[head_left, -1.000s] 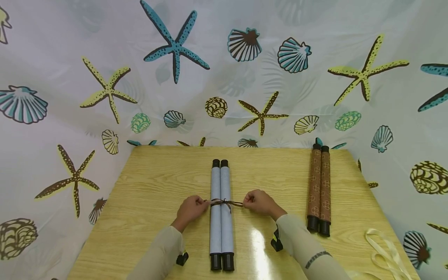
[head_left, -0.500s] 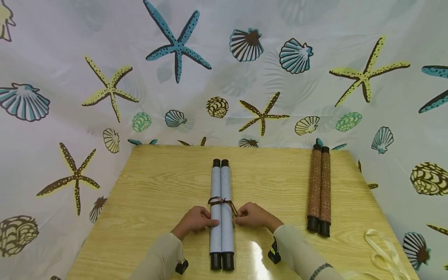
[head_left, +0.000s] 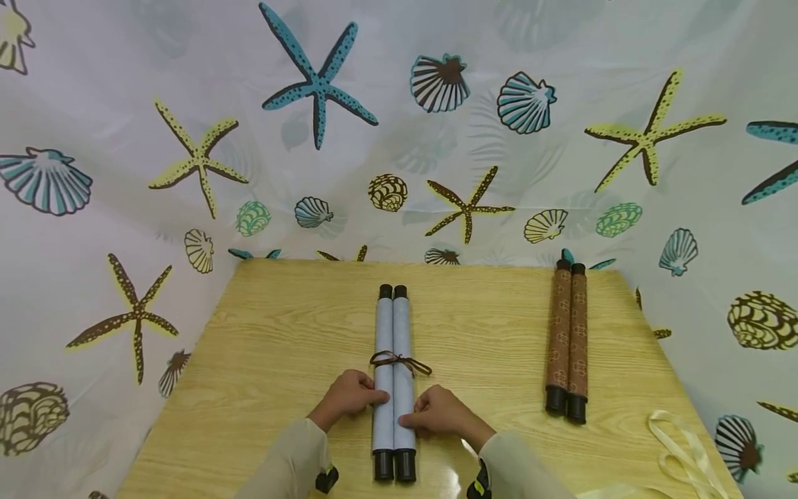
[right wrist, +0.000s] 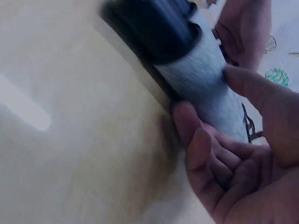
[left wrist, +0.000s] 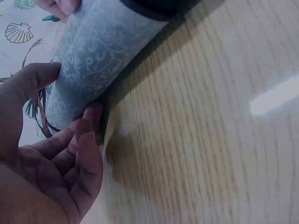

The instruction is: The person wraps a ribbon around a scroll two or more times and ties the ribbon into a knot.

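Observation:
A pale blue scroll (head_left: 402,395), rolled from both ends into two side-by-side rolls with black end knobs, lies lengthwise on the table. A brown cord (head_left: 419,365) is tied round its middle, with a loop sticking out to the right. My left hand (head_left: 350,395) grips the left roll below the cord, thumb on top; in the left wrist view its fingers (left wrist: 84,140) curl under the patterned roll. On the other side my right hand (head_left: 444,414) holds the right roll slightly nearer the black knobs (right wrist: 154,32), thumb on top and fingers against its underside.
A brown patterned scroll (head_left: 569,339), also in two rolls with black knobs, lies on the right of the wooden table (head_left: 293,312). Cream ribbon (head_left: 686,450) lies loose at the front right corner. Cloth printed with shells and starfish (head_left: 319,86) hangs round the table.
My hands have let go of the brown cord and moved down to the scroll's lower half. The left hand took hold first, then the right. The cord's loop now lies free.

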`<state>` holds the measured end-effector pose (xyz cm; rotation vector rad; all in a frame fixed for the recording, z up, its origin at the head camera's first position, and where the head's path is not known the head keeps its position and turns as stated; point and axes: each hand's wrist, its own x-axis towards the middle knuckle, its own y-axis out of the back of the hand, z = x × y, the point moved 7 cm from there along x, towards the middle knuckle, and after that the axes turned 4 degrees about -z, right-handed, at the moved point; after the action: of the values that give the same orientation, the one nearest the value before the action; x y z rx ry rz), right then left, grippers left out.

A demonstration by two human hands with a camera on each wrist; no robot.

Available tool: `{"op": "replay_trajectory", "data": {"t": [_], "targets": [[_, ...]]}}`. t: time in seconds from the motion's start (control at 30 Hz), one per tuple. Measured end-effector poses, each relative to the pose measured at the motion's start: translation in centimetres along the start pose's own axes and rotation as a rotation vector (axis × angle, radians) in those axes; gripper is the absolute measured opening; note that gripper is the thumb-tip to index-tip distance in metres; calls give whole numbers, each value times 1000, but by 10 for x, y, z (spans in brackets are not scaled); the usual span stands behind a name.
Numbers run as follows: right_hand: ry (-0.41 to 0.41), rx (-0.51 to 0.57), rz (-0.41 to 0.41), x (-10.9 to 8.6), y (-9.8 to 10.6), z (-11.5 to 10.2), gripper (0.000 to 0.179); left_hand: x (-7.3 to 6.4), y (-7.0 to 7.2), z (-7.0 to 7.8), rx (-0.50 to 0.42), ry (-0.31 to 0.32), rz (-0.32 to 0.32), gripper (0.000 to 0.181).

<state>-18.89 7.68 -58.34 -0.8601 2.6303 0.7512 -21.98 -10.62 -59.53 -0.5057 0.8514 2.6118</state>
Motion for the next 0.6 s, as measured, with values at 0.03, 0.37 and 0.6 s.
{"op": "replay_trajectory", "data": {"t": [0.03, 0.37, 0.6], "targets": [[35, -4, 28, 0, -1, -1, 34, 0, 0, 0, -3, -9, 3, 26], [185, 6, 111, 23, -9, -27, 28, -10, 35, -2, -66, -35, 91, 27], [236, -26, 87, 62, -17, -66, 28, -15, 80, -21, -110, 29, 193, 22]]}}
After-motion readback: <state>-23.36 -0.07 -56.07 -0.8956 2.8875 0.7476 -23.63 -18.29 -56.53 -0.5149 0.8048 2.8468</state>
